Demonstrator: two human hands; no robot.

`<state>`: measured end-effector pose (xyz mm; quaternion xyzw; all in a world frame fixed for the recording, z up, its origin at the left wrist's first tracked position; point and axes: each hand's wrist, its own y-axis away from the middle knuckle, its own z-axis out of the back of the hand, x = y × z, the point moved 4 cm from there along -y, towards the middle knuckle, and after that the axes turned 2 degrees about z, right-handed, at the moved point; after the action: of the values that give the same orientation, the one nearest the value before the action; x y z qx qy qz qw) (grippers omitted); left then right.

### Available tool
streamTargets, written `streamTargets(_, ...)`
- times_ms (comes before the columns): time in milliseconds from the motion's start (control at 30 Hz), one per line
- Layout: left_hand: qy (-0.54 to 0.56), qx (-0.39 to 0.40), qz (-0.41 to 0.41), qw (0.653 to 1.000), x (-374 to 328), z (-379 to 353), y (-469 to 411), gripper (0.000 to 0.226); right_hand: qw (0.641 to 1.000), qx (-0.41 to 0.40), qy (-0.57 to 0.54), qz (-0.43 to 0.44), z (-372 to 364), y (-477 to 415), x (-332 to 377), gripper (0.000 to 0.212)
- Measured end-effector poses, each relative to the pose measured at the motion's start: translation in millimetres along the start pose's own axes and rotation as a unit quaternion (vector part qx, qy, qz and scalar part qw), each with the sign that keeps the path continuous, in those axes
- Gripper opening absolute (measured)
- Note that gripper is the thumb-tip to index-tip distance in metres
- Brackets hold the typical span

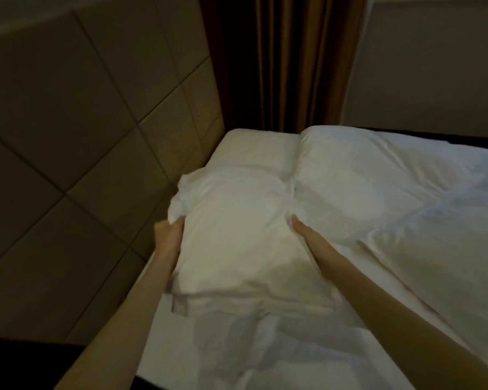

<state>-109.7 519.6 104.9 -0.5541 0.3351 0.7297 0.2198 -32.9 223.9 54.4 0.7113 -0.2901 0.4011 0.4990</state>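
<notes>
I am working the pillow (237, 235) at the head edge of the bed (181, 347), where it is lying lengthwise between my two arms, its left side running close along the padded headboard (82, 136) and its right side butting against the folded edge of the duvet (392, 192). My left hand (171, 230) is grasping the pillow's left edge, fingers curling round a bunch of the case's loose fabric, which I judge is giving me a hold on the side nearest the headboard, where there is little room to get under it. My right hand (303, 230) is lying along the pillow's right side with its fingertips sinking into the crease between pillow and duvet; I cannot tell whether they are gripping there or only pressing flat. Holding both long sides like this is letting me steer the pillow squarely, probably toward the far head corner, where a stretch of bare sheet (254, 147) is showing in front of the brown curtain (288, 66). The case's open flap is trailing at the near end, so I am expecting it to need tucking or smoothing.
</notes>
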Motion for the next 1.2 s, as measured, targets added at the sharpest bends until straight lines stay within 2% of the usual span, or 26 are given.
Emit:
streamTargets(67, -0.041, 0.007, 0.071, 0.997, 48, 30, -13, 0.02, 0.999, 0.004, -0.024, -0.046, -17, -14, -24, 0.078)
streamTargets(167, -0.124, 0.015, 0.177, 0.976, 100, 62, -30, 0.03, 0.986, -0.026, 0.044, -0.158, -37, -29, -56, 0.092)
streamTargets(233, -0.185, 0.024, 0.251, 0.95, 126, 77, -40, 0.037, 0.977, -0.067, 0.096, -0.176, -47, -33, -74, 0.088)
streamTargets(300, -0.224, 0.058, 0.303, 0.924, 143, 86, -47, 0.041, 0.977, -0.095, 0.083, -0.172, -53, -41, -95, 0.076)
streamTargets(400, -0.226, 0.078, 0.301, 0.923, 154, 86, -61, 0.04, 0.969, -0.148, 0.101, -0.168, -55, -48, -101, 0.05)
streamTargets(500, -0.242, 0.049, 0.257, 0.934, 148, 77, -86, 0.037, 0.963, -0.18, 0.144, -0.137, -51, -66, -92, 0.064)
streamTargets(600, -0.221, 0.047, 0.25, 0.941, 150, 66, -106, 0.061, 0.971, -0.167, 0.13, -0.116, -52, -82, -82, 0.076)
streamTargets(733, -0.195, 0.081, 0.3, 0.93, 176, 59, -116, 0.097, 0.975, -0.14, 0.114, -0.13, -57, -99, -96, 0.089)
streamTargets(800, -0.147, 0.114, 0.335, 0.924, 195, 58, -115, 0.107, 0.975, -0.14, 0.106, -0.139, -56, -101, -109, 0.096)
streamTargets(867, -0.114, 0.116, 0.36, 0.919, 215, 61, -115, 0.112, 0.972, -0.157, 0.093, -0.151, -50, -100, -123, 0.101)
streamTargets(1033, -0.05, 0.098, 0.373, 0.921, 240, 60, -116, 0.094, 0.97, -0.16, 0.05, -0.176, -41, -94, -145, 0.107)
streamTargets(1200, -0.033, 0.03, 0.378, 0.925, 227, 41, -117, 0.086, 0.978, -0.158, 0.014, -0.138, -42, -95, -134, 0.082)
